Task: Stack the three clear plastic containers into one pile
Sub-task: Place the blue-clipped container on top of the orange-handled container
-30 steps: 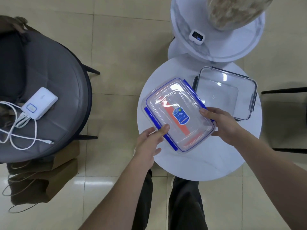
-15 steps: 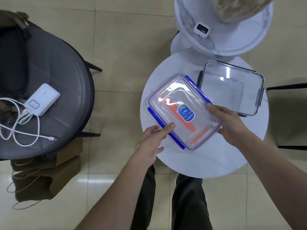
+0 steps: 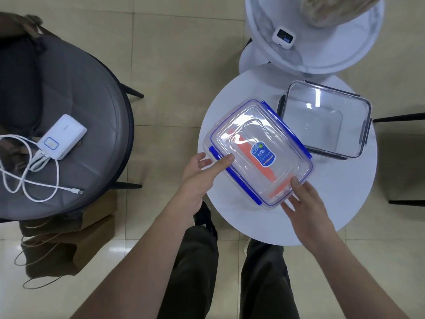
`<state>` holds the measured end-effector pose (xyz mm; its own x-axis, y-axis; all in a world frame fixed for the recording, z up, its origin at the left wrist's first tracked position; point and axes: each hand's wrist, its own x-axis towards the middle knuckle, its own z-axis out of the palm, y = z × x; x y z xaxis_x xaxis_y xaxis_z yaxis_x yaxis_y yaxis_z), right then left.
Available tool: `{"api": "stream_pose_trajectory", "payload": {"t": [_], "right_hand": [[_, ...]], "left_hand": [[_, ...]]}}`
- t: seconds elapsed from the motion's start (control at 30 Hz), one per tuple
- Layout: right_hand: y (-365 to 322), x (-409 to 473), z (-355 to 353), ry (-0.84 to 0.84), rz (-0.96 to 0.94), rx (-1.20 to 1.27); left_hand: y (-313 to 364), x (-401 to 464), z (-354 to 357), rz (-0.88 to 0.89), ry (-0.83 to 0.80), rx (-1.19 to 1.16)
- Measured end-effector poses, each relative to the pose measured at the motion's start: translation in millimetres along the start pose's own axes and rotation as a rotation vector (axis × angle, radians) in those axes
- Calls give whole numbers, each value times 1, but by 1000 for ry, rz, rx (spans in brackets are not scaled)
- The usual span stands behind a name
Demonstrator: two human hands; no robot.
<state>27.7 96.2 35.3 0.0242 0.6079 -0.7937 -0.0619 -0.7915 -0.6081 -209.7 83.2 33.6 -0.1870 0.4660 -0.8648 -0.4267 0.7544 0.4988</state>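
Blue-clipped box now down on the orange-lidded one; two of three look stacked.

Against the round white counter [image 3: 345,203], my clear rectangular plastic container with blue clips [image 3: 259,153] sits left of centre, seemingly resting on the orange-lidded clear container [image 3: 269,176] beneath it, while the grey-rimmed clear square container [image 3: 322,120] waits just beside it toward the far right edge. Since a second ago my right hand [image 3: 305,203] slid from the long side to the near corner, fingers loosely grasping; my left hand [image 3: 202,173] pinches the left blue clip.
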Motion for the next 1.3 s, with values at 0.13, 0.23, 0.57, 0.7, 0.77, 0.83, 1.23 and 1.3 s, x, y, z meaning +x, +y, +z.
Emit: {"api": "stream_pose_trajectory", "payload": {"t": [0.13,0.23,0.57,0.7,0.77,0.83,1.23,1.3], "right_hand": [[21,-12,7,-47,46,-20],[30,-13,11,-58,77,-23],[37,-9,19,-60,89,118],[38,-8,24,-58,79,167],[38,-7,26,-61,69,167],[40,-5,27,-45,68,165],[42,-3,24,-77,59,185],[42,-3,24,-78,64,199]], "left_hand": [[7,5,-4,65,34,49],[10,12,-6,95,27,71],[13,26,-6,178,23,124],[13,27,-4,193,36,139],[14,27,-3,188,43,130],[14,28,-3,184,42,120],[11,28,1,191,70,67],[11,29,2,183,83,60]]}}
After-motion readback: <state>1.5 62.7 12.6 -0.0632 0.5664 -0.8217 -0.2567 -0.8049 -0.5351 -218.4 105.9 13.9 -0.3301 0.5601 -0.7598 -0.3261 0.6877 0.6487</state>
